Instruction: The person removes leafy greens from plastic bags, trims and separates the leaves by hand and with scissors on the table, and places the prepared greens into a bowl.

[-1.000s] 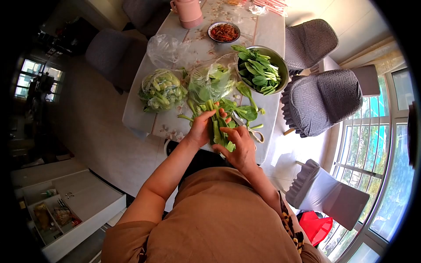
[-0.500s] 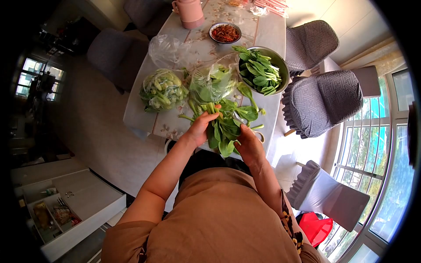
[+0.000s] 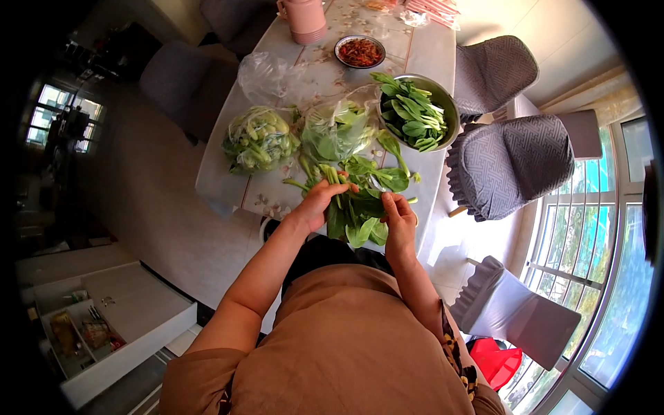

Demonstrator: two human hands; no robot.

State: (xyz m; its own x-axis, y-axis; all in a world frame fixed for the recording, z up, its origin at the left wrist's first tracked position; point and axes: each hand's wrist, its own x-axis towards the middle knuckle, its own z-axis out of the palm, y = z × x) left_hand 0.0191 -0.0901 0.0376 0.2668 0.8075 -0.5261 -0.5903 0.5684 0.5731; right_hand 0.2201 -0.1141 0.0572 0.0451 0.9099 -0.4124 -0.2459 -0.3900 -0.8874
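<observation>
My left hand (image 3: 317,206) is closed round the stems of a bunch of leafy greens (image 3: 356,220) at the table's near edge. Beside the bunch on the right, my right hand (image 3: 399,225) has its thumb and fingers pinched at a leaf's edge. Loose greens (image 3: 393,180) lie just beyond, partly over something metallic. A clear bag of greens (image 3: 339,130) stands behind them, with another full bag (image 3: 260,140) to its left. At the right, a metal bowl (image 3: 453,128) holds more leafy greens.
On the table (image 3: 225,166) are a crumpled clear bag (image 3: 264,77), a dish of reddish food (image 3: 360,52) and a pink jug (image 3: 304,21). Covered chairs (image 3: 515,166) line the right side. An open drawer (image 3: 138,339) is at lower left.
My right hand has moved from over the stems to the right side of the bunch and pinches there. The leaves have spread out below my left hand, which keeps its hold.
</observation>
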